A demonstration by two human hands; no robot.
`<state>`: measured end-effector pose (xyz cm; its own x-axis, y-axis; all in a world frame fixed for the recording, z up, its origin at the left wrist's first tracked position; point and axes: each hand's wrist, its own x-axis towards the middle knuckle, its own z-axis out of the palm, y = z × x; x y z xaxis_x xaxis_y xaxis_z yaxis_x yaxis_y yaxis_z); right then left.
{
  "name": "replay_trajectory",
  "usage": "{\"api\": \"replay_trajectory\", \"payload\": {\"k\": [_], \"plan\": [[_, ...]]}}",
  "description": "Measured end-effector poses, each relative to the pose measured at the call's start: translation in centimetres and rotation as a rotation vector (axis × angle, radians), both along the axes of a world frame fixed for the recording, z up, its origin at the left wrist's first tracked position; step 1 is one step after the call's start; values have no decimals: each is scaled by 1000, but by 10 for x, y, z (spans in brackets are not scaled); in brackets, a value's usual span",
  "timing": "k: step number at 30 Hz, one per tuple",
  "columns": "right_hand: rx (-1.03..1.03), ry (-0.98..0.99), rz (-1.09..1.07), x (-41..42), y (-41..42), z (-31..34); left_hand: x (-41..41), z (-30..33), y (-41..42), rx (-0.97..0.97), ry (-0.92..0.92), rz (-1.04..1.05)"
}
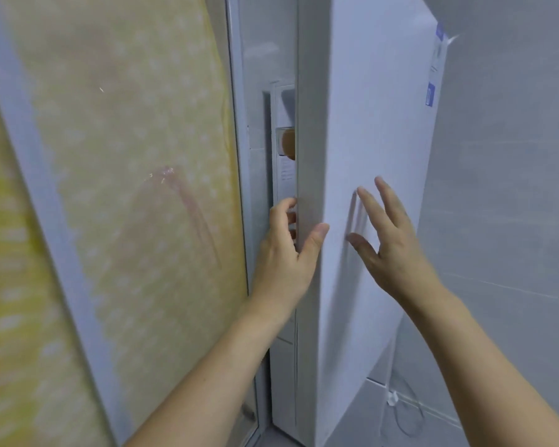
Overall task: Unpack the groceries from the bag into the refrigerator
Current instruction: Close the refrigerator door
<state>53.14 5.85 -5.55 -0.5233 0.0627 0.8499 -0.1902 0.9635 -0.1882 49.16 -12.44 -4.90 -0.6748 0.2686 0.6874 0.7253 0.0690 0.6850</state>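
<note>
The white refrigerator door (368,130) fills the middle of the head view and stands slightly ajar. My left hand (284,253) grips its left edge, fingers curled behind the edge and thumb on the front. My right hand (388,237) is spread with straight fingers at the door's front face, fingertips near or on it. Through the narrow gap I see a strip of the refrigerator's inside (284,146) with a brownish round item on a door shelf. No grocery bag is in view.
A glass panel with a yellow dotted curtain (117,188) stands close on the left. A grey tiled wall (504,188) is on the right. A thin cable (407,414) hangs low beside the refrigerator.
</note>
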Motion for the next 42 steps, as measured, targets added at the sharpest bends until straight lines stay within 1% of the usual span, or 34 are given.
{"api": "replay_trajectory", "payload": {"k": [2, 6, 8, 12, 17, 20, 23, 29, 33, 36, 42], "plan": [[33, -38, -9, -17, 5, 6, -9, 0, -4, -28, 36, 70], [106, -87, 2, -47, 4, 14, -24, 1, -8, -79, 177, 226], [117, -97, -2, -61, 1, 16, -34, 1, -6, -59, 227, 315], [141, -106, -15, -88, -5, 15, -64, -1, -3, -65, 388, 507], [168, -155, -81, -115, -11, 17, -99, -2, -4, -19, 444, 600], [185, -173, -128, -131, -13, 19, -121, -6, -3, -88, 492, 630], [198, -182, -183, -148, -13, 21, -141, -9, 4, -146, 466, 665], [206, -224, -277, -176, 0, 18, -176, -8, 24, -261, 333, 761], [222, -236, -317, -193, 19, 15, -200, -7, 41, -247, 246, 780], [245, -247, -343, -205, 35, 14, -219, -8, 53, -232, 232, 812], [322, -151, -345, -236, 63, 12, -255, -8, 74, -203, 189, 855]]}}
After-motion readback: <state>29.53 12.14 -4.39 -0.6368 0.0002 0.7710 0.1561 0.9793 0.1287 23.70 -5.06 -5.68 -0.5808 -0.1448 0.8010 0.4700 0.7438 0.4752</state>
